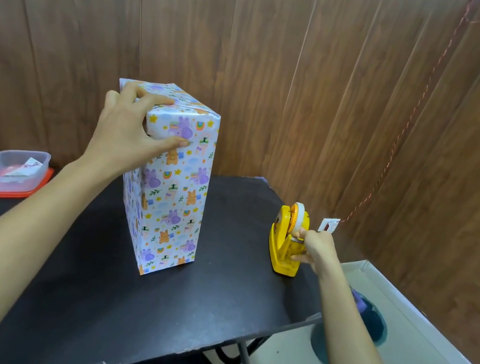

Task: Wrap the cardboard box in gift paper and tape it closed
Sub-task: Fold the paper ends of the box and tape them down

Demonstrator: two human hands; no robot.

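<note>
Two forearms are stretched over one black table [92, 300]. One wrapped box [175, 191] is stood upright mid-table; its top near corner is steadied by the left hand [125, 131], fingers spread on top, thumb pressed flat to the front. One yellow tape dispenser [286, 240], near the right edge and well apart from the box, is gripped by the right hand [314, 248] with curled fingers. Bare tabletop is left between them and along the near edge. One plastic container [12, 170] is set at the far left corner
</note>
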